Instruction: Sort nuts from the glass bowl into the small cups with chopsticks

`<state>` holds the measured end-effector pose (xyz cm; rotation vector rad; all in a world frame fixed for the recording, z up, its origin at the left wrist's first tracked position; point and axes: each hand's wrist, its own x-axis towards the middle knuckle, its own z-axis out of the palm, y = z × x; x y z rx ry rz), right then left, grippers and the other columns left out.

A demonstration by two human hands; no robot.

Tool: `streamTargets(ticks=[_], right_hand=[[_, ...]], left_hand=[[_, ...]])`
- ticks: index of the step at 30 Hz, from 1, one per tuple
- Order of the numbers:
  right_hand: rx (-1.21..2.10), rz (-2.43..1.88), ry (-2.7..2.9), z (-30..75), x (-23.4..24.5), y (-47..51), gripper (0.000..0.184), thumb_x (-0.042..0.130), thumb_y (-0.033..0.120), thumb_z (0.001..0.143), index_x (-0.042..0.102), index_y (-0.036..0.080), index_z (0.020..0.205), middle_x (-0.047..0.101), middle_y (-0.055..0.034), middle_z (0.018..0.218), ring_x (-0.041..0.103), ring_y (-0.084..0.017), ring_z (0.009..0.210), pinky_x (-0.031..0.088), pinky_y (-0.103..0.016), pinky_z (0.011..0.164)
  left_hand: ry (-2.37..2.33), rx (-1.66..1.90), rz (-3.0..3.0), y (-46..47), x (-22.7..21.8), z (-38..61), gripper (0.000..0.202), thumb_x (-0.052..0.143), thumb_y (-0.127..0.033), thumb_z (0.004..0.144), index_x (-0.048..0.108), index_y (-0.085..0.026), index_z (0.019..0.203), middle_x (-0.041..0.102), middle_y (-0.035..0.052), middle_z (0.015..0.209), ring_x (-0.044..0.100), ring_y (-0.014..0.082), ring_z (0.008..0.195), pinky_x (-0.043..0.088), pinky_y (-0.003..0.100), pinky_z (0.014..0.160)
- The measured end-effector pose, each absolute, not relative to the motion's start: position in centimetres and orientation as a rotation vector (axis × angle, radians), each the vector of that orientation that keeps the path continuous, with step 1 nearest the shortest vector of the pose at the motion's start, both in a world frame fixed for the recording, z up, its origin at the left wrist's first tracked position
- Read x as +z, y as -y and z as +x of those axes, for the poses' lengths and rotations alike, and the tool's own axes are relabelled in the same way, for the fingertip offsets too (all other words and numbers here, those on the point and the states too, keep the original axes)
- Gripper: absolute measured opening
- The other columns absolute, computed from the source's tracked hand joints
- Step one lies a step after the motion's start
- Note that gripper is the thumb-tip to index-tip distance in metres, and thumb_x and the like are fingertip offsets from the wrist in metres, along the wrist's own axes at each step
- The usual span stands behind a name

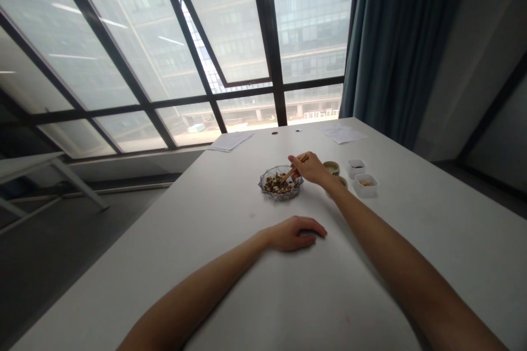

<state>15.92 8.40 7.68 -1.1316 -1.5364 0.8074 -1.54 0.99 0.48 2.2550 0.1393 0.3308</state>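
The right hand (307,167) grasps slim, golden-brown chopsticks (288,175), tips in a clear glass bowl (281,196) with a scalloped rim, which sits on the smooth white table (230,203). The bowl holds a coarse mix of dark and pale pieces (276,185). At its five o'clock, the left hand (296,233) rests on the tabletop, fingers relaxed and released. At three o'clock stand two translucent, square-sided plastic tubs (366,192).
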Motion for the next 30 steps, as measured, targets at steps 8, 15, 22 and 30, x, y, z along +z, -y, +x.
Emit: streamTargets(ticks=[8, 15, 22, 30], right_hand=[[0.851, -1.152, 1.511, 15.9, 7.4, -8.6, 0.048, 0.069, 0.059, 0.088, 0.068, 0.016, 0.067, 0.075, -0.0105, 0.066, 0.074, -0.021, 0.056, 0.057, -0.023, 0.052], [0.843, -1.113, 1.511, 15.9, 6.8, -9.0, 0.048, 0.066, 0.057, 0.091, 0.067, 0.016, 0.067, 0.073, -0.0096, 0.061, 0.074, -0.020, 0.055, 0.056, -0.023, 0.050], [0.868, -1.124, 1.503, 15.8, 6.7, -8.9, 0.049, 0.066, 0.058, 0.091, 0.068, 0.016, 0.068, 0.075, -0.0107, 0.066, 0.075, -0.020, 0.058, 0.058, -0.022, 0.052], [0.858, -1.130, 1.421, 16.2, 8.3, -8.2, 0.049, 0.067, 0.056, 0.091, 0.067, 0.015, 0.066, 0.073, -0.0122, 0.062, 0.075, -0.022, 0.057, 0.059, -0.023, 0.049]], left_hand=[[-0.156, 0.329, 2.240, -0.9, 0.5, -1.6, 0.034, 0.058, -0.033, 0.097, 0.067, -0.020, 0.127, 0.069, 0.0130, 0.129, 0.065, 0.0242, 0.120, 0.049, 0.038, 0.108], [-0.164, 0.323, 2.247, -1.0, 0.4, -1.6, 0.034, 0.058, -0.033, 0.097, 0.067, -0.021, 0.127, 0.069, 0.0123, 0.129, 0.065, 0.0234, 0.121, 0.048, 0.037, 0.109], [-0.177, 0.314, 2.238, -0.9, 0.6, -1.6, 0.033, 0.058, -0.032, 0.097, 0.067, -0.020, 0.127, 0.069, 0.0123, 0.130, 0.064, 0.0231, 0.121, 0.048, 0.037, 0.110], [-0.166, 0.312, 2.260, -0.9, 0.6, -1.6, 0.033, 0.057, -0.031, 0.097, 0.067, -0.021, 0.127, 0.069, 0.0118, 0.130, 0.064, 0.0234, 0.121, 0.048, 0.037, 0.109]])
